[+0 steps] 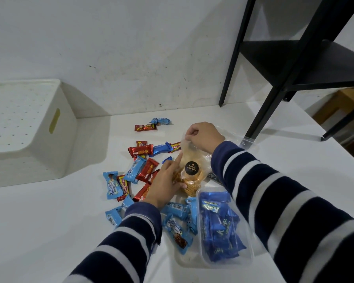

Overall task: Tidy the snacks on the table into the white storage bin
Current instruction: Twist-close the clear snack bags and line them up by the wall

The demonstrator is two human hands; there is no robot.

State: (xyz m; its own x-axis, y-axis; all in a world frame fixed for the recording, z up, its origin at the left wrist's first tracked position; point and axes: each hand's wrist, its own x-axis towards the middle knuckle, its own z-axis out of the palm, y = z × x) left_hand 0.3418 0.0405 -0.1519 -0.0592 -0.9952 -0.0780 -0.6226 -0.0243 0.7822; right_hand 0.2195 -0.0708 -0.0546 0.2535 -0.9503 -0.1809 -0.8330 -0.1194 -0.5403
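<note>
A clear bag of orange chips [192,176] with a round black label lies in the middle of the white table [49,231]. My right hand [204,136] pinches the bag's top edge. My left hand [166,183] grips its lower left side, forefinger stretched up along the plastic. Several small red and blue wrapped snacks [140,170] lie scattered to the left of and below the bag. A clear plastic tub of blue packets [219,225] sits near my right forearm. The white storage bin [27,127] stands upside down at the far left, its dotted base facing up.
A black metal shelf frame [284,78] stands on the table at the back right, one leg just beyond my right hand. Two wrapped snacks [151,124] lie apart near the wall. The table's right edge runs past a wooden piece [339,107].
</note>
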